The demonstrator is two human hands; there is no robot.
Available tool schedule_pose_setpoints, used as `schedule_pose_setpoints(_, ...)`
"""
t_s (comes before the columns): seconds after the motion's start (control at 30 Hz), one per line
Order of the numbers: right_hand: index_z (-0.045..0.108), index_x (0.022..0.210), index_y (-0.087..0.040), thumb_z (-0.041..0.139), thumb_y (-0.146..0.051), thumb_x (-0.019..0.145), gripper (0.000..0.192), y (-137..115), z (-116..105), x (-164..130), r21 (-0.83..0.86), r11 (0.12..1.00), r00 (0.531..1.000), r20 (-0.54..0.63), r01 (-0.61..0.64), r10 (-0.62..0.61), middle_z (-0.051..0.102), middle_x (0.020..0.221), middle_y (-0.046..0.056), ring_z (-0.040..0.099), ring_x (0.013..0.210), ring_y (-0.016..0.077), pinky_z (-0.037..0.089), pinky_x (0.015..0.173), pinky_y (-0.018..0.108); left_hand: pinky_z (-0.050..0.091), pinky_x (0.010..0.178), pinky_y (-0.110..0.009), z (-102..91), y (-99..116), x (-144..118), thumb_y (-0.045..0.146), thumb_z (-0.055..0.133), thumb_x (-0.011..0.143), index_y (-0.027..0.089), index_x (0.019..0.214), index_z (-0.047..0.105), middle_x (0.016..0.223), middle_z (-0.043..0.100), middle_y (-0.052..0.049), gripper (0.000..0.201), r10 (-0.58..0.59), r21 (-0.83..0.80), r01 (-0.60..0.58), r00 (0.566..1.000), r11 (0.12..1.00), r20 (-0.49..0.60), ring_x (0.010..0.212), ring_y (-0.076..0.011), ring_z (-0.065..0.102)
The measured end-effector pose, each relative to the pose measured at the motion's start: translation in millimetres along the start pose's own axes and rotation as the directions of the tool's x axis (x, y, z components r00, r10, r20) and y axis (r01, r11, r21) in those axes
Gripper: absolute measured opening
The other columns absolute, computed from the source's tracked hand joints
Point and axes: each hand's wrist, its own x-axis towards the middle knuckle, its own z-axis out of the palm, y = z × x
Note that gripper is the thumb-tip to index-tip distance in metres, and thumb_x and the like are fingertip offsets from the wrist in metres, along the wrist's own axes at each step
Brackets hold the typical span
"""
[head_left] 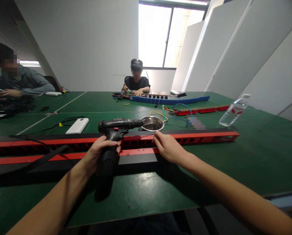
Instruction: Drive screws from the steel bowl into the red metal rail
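My left hand (100, 153) grips the handle of a black cordless screwdriver (116, 128), whose bit points right toward a small metal bowl (152, 123) of dark screws. A long red and black power strip housing (185, 137) lies across the green table in front of me. On this housing, just right of the tool, my right hand (166, 147) rests with fingers curled on its near edge. Whether it pinches a screw I cannot tell.
A white power bank (77, 125) with a black cable lies behind the strip on the left. A clear water bottle (234, 111) stands at the right. Coloured wires, red strips (204, 110) and a blue strip (170, 100) lie farther back. Two other people sit at the table's far side and left.
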Motion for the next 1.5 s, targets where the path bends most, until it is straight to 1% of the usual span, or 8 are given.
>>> schedule_pose_setpoints(0.13, 0.055, 0.097, -0.019, 0.044, -0.021, 0.098, 0.011, -43.9, 15.8, -25.6, -0.239, 0.967, 0.995, 0.064, 0.084, -0.071, 0.07, 0.089, 0.011, 0.062, 0.079, 0.0241, 0.038, 0.072, 0.034, 0.053, 0.056, -0.022, 2.8, 1.0, -0.7, 0.02, 0.075, 0.075, 0.015, 0.085, 0.074, 0.074, 0.07, -0.006, 0.011, 0.027, 0.014, -0.026, 1.0, 1.0, -0.006, 0.063, -0.0156, 0.064)
schedule_pose_setpoints(0.27, 0.054, 0.1, -0.019, 0.041, -0.023, 0.101, 0.014, -52.0, 26.1, -24.7, -0.273, 0.959, 0.995, 0.085, 0.077, -0.056, 0.07, 0.089, 0.01, 0.062, 0.079, 0.0241, 0.037, 0.07, 0.034, 0.054, 0.059, -0.023, 1.0, 0.0, -2.1, 0.019, 0.074, 0.077, 0.017, 0.083, 0.073, 0.075, 0.069, -0.005, 0.007, 0.036, 0.043, -0.036, 0.999, 0.998, -0.004, 0.067, -0.017, 0.064)
schedule_pose_setpoints(0.43, 0.053, 0.098, -0.019, 0.041, -0.022, 0.101, 0.013, -37.3, 22.4, -25.0, -0.303, 0.948, 0.993, 0.093, 0.099, -0.074, 0.07, 0.089, 0.01, 0.062, 0.078, 0.0234, 0.037, 0.072, 0.034, 0.054, 0.06, -0.026, -2.5, 0.3, -4.7, 0.023, 0.073, 0.079, 0.018, 0.084, 0.074, 0.075, 0.069, -0.006, 0.007, 0.064, 0.085, -0.067, 0.997, 0.994, 0.044, 0.067, -0.0186, 0.062)
schedule_pose_setpoints(0.73, 0.05, 0.091, -0.019, 0.041, -0.021, 0.1, 0.013, 19.4, -0.7, -45.1, -0.285, 0.952, 0.993, 0.073, 0.114, -0.097, 0.065, 0.084, 0.009, 0.058, 0.074, 0.0215, 0.037, 0.072, 0.032, 0.052, 0.056, -0.023, 4.2, 2.0, -11.0, 0.024, 0.072, 0.077, 0.015, 0.085, 0.071, 0.072, 0.067, -0.006, 0.012, 0.035, 0.098, -0.04, 0.998, 0.994, 0.044, 0.064, -0.0167, 0.061)
schedule_pose_setpoints(0.97, 0.047, 0.089, -0.021, 0.042, -0.019, 0.1, 0.012, 34.9, -10.0, -58.0, -0.247, 0.963, 0.993, 0.052, 0.111, -0.102, 0.062, 0.082, 0.007, 0.056, 0.072, 0.0211, 0.038, 0.072, 0.032, 0.05, 0.056, -0.021, 7.3, 2.6, -15.0, 0.024, 0.074, 0.075, 0.012, 0.087, 0.069, 0.072, 0.068, -0.007, 0.017, 0.013, 0.141, -0.019, 0.999, 0.99, 0.043, 0.065, -0.0162, 0.062)
schedule_pose_setpoints(1.1, 0.05, 0.094, -0.021, 0.042, -0.021, 0.101, 0.011, 39.1, -14.4, -57.9, -0.046, 0.999, 1.0, 0.022, 0.018, -0.017, 0.064, 0.083, 0.006, 0.057, 0.073, 0.0203, 0.041, 0.069, 0.032, 0.05, 0.057, -0.021, 5.5, 1.0, -11.6, 0.024, 0.074, 0.076, 0.011, 0.087, 0.069, 0.073, 0.068, -0.008, 0.017, -0.008, 0.122, 0.001, 0.999, 0.993, 0.053, 0.065, -0.0166, 0.063)
schedule_pose_setpoints(1.3, 0.069, 0.092, -0.02, 0.057, -0.033, 0.098, 0.019, 39.0, -25.7, -25.1, 0.249, 0.966, 0.975, -0.19, -0.063, 0.113, 0.072, 0.092, 0.009, 0.065, 0.086, 0.023, 0.047, 0.079, 0.036, 0.051, 0.054, -0.021, 7.7, 3.1, -8.9, 0.018, 0.078, 0.071, 0.011, 0.088, 0.067, 0.075, 0.066, -0.007, 0.021, -0.083, 0.032, 0.083, 0.996, 0.996, 0.022, 0.063, -0.0156, 0.063)
schedule_pose_setpoints(1.5, 0.076, 0.09, -0.017, 0.074, -0.05, 0.082, 0.035, 54.4, -22.5, 18.4, 0.764, 0.627, 0.932, -0.101, -0.152, 0.349, 0.077, 0.091, 0.01, 0.065, 0.075, 0.0197, 0.048, 0.067, 0.032, 0.054, 0.058, -0.021, 3.3, 1.0, -5.9, 0.016, 0.076, 0.075, 0.011, 0.09, 0.067, 0.077, 0.066, -0.006, 0.018, -0.105, -0.046, 0.108, 0.993, 0.993, 0.052, 0.066, -0.0157, 0.064)
